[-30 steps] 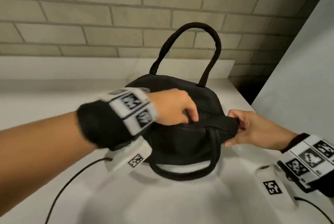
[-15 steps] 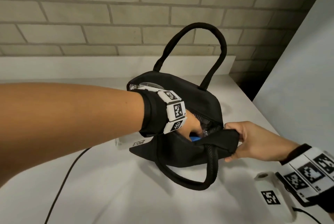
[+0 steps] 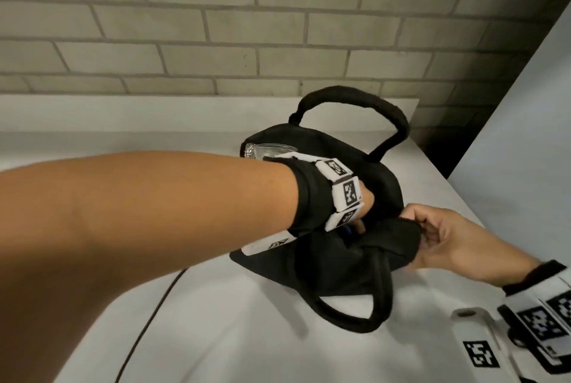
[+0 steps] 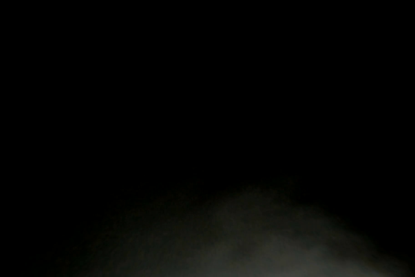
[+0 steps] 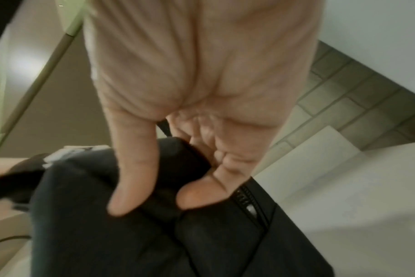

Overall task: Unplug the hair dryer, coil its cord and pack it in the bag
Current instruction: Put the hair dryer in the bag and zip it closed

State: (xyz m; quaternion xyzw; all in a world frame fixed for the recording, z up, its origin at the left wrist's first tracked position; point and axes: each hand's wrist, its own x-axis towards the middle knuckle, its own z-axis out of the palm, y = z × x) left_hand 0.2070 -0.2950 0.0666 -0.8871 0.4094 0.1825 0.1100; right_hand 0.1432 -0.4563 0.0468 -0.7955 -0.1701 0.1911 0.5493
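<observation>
Two hands work at one black bag (image 3: pixel 383 194) on the white counter (image 3: pixel 247 336). The right hand (image 3: pixel 448 240) pinches the near edge of the bag's opening, thumb on one side of the fold of cloth and fingers curled on the other; the right wrist view shows the thumb (image 5: pixel 133 172) and a fingertip (image 5: pixel 201 195) pressed into the dark fabric (image 5: pixel 130 234) beside the zipper track (image 5: pixel 246 202). The left hand (image 3: pixel 361 212) is sunk past the knuckles into the bag's mouth, and how its fingers lie or what they hold cannot be told, since the fabric hides them and the left wrist view is nearly all dark.

Half a second ago the left hand was already inside and the right already held the rim; since then the left wrist has gone a little deeper and the far handle (image 3: pixel 355 104) has sagged lower and flatter. A second ago the left hand was still on top of the bag near the zipper.

Inside the opening, just under the left wrist, a small patch of blue (image 3: pixel 348 230) shows; whether this is the hair dryer cannot be told, and nothing else of the dryer is in view. At the bag's far left corner a clear plastic piece (image 3: pixel 265 151) pokes out. The near handle (image 3: pixel 355 314) lies limp on the counter in front of the bag. A thin black cord (image 3: pixel 148 321) runs along the counter from under the left forearm toward the near edge. A brick wall (image 3: pixel 278 27) rises behind the counter.
</observation>
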